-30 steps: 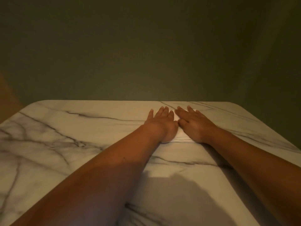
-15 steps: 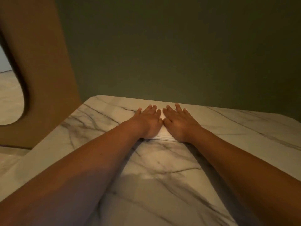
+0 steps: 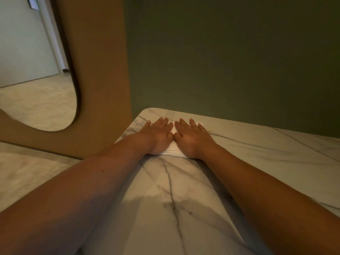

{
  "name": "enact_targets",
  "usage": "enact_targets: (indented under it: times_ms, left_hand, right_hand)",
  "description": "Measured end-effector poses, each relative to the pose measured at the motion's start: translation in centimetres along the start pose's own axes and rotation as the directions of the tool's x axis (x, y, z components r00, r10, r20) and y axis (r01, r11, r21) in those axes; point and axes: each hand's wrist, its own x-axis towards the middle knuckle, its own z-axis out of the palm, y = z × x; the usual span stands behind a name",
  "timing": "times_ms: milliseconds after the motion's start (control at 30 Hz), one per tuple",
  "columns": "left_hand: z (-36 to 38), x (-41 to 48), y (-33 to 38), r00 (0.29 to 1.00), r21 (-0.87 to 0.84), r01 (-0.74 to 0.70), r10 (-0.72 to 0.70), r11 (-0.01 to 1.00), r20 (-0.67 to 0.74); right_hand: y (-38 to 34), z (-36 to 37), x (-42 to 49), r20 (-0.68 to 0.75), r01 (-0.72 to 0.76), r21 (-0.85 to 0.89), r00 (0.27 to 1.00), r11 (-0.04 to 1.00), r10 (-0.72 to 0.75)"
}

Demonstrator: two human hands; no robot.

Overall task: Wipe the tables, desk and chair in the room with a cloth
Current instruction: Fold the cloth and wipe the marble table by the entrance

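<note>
Pressing down side by side, the left hand point(image 3: 158, 137) and right hand point(image 3: 191, 139) pin the white cloth point(image 3: 173, 151), fingers point(image 3: 193, 124) straight and slightly apart, probably to spread pressure for a broad wipe. It lies mid-frame near the far left corner of the tabletop point(image 3: 257, 162), beside a brown panel point(image 3: 103, 89).

A dark olive-green wall point(image 3: 230, 61) fills the background. Left of it, a brown panel point(image 3: 99, 80) with a rounded cut-out frames pale floor point(image 3: 40, 107).

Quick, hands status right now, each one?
Left hand: open, flat, pressing the cloth.
Right hand: open, flat on the same cloth.
</note>
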Motion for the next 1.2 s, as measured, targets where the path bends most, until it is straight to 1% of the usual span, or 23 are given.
enact_targets:
  times_ms: [167,300,633,800,1000,1200]
  left_hand:
    - [0.1,-2.5,-0.7,0.999,-0.022,0.033,-0.033,0.999,-0.005]
    - [0.1,-4.7,-0.3,0.998,0.001,0.058,-0.058,0.998,0.002]
    - [0.2,-6.8,2.8,0.994,0.021,0.103,-0.104,0.994,0.02]
    - [0.5,-6.6,6.6,0.994,0.023,0.103,-0.104,0.994,0.024]
    - [1.2,-5.3,12.9,0.999,0.046,0.053,-0.053,0.997,-0.002]
    - [1.5,-3.3,20.2,0.999,0.054,0.006,-0.008,0.999,0.035]
  right_hand:
    - [-2.1,-0.1,-1.2,0.021,0.017,-0.008,1.0,1.0,-0.017]
    - [-3.0,0.0,-2.9,0.016,0.04,0.018,0.999,0.999,-0.04]
    - [-2.0,0.0,-6.5,0.027,0.071,0.059,0.997,0.996,-0.073]
    - [1.1,-0.2,-8.9,0.017,0.072,0.072,0.997,0.995,-0.073]
    - [6.8,-0.9,-12.6,0.013,0.041,0.08,0.999,0.996,-0.042]
    - [13.4,-1.4,-16.2,-0.022,-0.004,0.077,1.0,0.997,0.005]
